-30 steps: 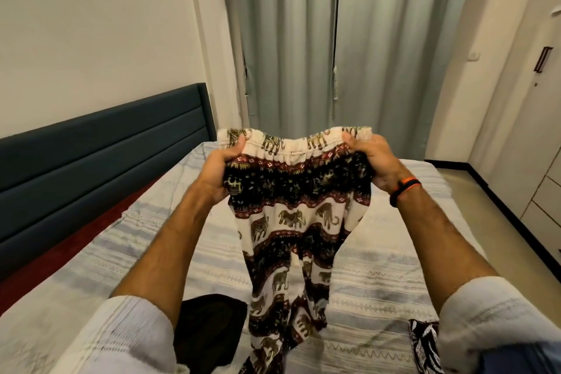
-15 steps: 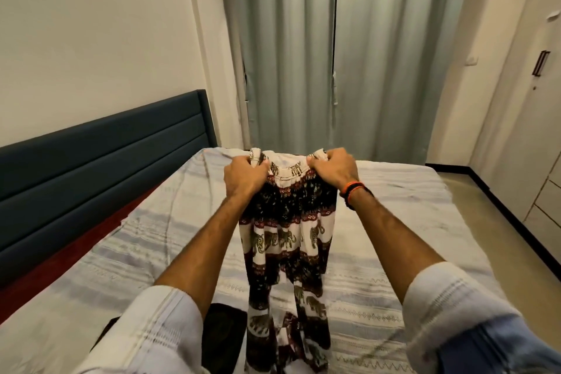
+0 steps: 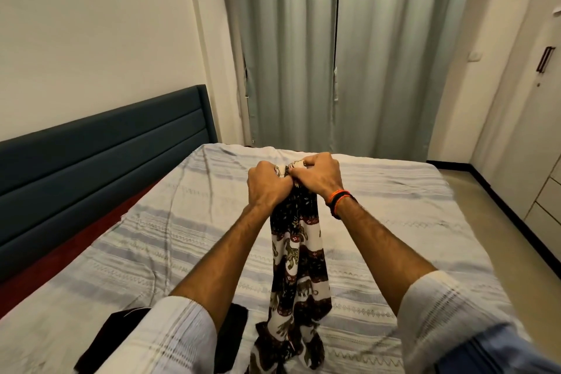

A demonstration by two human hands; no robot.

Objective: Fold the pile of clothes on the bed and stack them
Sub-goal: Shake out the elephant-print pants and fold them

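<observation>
Elephant-print trousers (image 3: pixel 296 270), black, white and red, hang folded lengthwise above the bed (image 3: pixel 394 222). My left hand (image 3: pixel 267 184) and my right hand (image 3: pixel 315 176) meet at the waistband, both gripping it with fingers curled, knuckles touching. The legs drop down between my forearms and their ends crumple on the striped sheet near the front. A dark garment (image 3: pixel 233 325) lies on the bed at the lower left, partly hidden by my left sleeve.
A dark blue headboard (image 3: pixel 100 143) runs along the left side. Grey curtains (image 3: pixel 334 48) hang behind the far end of the bed. A strip of floor and white cupboard drawers (image 3: pixel 543 200) lie to the right.
My hands have come together, bringing the two ends of the waistband into one bunch, so the trousers went from spread wide to folded in half lengthwise. They also moved lower.
</observation>
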